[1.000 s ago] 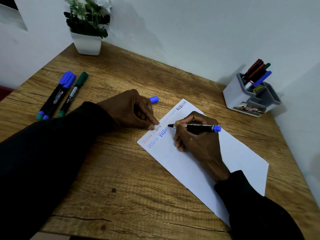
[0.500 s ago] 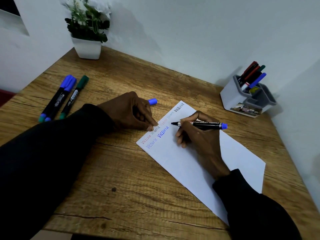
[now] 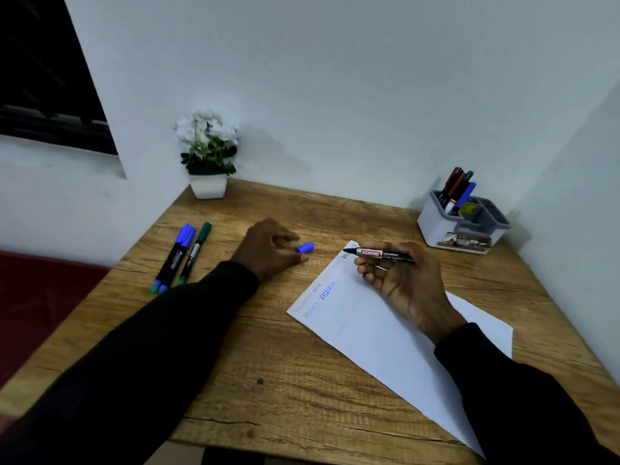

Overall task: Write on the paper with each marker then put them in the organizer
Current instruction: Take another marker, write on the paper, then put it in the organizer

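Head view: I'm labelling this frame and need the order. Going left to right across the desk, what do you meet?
Three loose markers → left hand → blue cap → uncapped marker gripped by the right hand → organizer. The paper and plant overlap others, so they are left out.

Brown wood-grain worktop (image 3: 268,347), white paper (image 3: 385,337) with blue and faint red lettering, a bright blue cap (image 3: 304,247), black marker (image 3: 379,254) with red label, white-and-grey organizer (image 3: 436,226).
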